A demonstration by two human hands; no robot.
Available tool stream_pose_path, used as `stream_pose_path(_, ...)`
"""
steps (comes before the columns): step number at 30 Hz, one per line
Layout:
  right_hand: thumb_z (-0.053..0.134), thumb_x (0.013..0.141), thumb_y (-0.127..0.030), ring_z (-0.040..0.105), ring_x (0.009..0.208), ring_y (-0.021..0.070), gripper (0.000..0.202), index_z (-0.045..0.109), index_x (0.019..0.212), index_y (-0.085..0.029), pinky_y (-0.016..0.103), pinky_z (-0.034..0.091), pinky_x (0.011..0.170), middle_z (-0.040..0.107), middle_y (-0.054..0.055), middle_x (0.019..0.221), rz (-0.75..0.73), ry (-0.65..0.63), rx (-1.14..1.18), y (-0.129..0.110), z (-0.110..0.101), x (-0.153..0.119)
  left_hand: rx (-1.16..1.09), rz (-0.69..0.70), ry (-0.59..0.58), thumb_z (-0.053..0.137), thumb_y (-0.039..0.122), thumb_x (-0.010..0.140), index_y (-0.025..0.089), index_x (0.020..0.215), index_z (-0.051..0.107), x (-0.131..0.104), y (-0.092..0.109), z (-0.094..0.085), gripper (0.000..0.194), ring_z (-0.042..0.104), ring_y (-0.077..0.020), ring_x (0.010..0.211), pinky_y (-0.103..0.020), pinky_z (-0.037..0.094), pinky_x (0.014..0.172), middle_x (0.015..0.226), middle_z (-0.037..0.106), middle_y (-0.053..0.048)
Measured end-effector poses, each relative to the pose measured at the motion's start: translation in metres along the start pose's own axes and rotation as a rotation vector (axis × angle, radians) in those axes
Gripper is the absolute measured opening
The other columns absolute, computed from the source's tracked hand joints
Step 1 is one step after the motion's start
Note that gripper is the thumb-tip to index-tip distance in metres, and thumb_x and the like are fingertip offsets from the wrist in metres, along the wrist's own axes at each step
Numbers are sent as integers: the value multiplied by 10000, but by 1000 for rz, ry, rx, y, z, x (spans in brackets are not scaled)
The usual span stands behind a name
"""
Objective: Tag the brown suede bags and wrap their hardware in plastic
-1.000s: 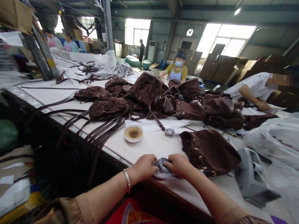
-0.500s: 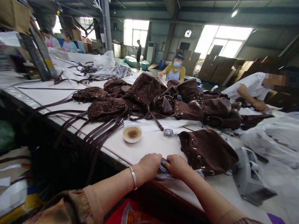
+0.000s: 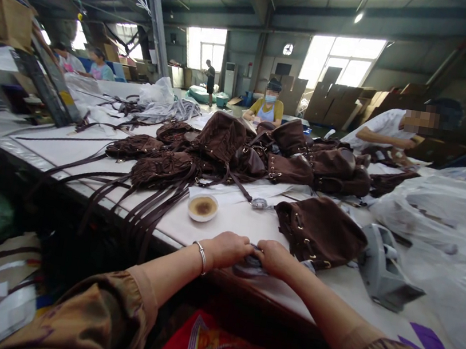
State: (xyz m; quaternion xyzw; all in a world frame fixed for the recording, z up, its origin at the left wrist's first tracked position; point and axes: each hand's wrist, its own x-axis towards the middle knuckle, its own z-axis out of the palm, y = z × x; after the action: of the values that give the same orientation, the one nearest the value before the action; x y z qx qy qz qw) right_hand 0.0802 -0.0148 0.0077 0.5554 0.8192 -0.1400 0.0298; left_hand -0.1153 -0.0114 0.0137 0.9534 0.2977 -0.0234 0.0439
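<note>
At the near table edge, my left hand [image 3: 229, 249] and my right hand [image 3: 274, 257] meet with fingers closed on a small grey wrapped bundle [image 3: 254, 261]. It looks like crumpled film around something dark; the fingers cover much of it. Just beyond my right hand lies a dark brown bag [image 3: 322, 231] with metal eyelets and a cord along its opening. A similar grey wrapped piece [image 3: 259, 203] sits at the end of a brown strap. Left of it stands a white bowl [image 3: 203, 208] with yellowish-brown contents, darker in the middle.
Brown bags [image 3: 221, 138] are heaped across the table [image 3: 170, 220], with long straps [image 3: 154, 209] hanging over its front edge. A grey tape dispenser [image 3: 388, 271] and clear plastic sheeting [image 3: 459, 229] are on the right. Co-workers sit or stand beyond the table.
My left hand has turned flatter, its fingers now reaching toward the right hand, and the grey bundle shows lower between them. The view has shifted slightly. The right-hand co-worker's arm has risen.
</note>
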Motion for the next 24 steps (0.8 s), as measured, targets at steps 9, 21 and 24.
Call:
stream_pose_path(9, 481, 958, -432, 676, 955, 300, 348, 592, 1150, -164, 332, 414, 724, 721, 161, 1026, 180, 49, 7, -2, 6, -13, -8, 50, -76, 482, 237, 944, 291, 1165, 621, 8, -8, -3, 266, 640, -209, 790, -282, 449, 649, 959, 636, -64)
stream_pose_path(21, 567, 892, -467, 692, 861, 277, 332, 763, 860, -202, 313, 392, 715, 765, 127, 917, 6, -53, -10, 7, -5, -60, -13, -129, -77, 483, 229, 923, 194, 1011, 691, 13, 6, -2, 229, 631, -231, 815, -320, 472, 687, 1080, 587, -117)
stream_pose_path(24, 610, 864, -442, 682, 911, 267, 275, 778, 913, -229, 301, 397, 746, 766, 98, 964, -40, -65, 68, 12, -8, -62, -22, -147, -72, 475, 136, 887, 172, 980, 685, 18, 8, 2, 232, 635, -207, 833, -312, 488, 737, 1178, 575, -130)
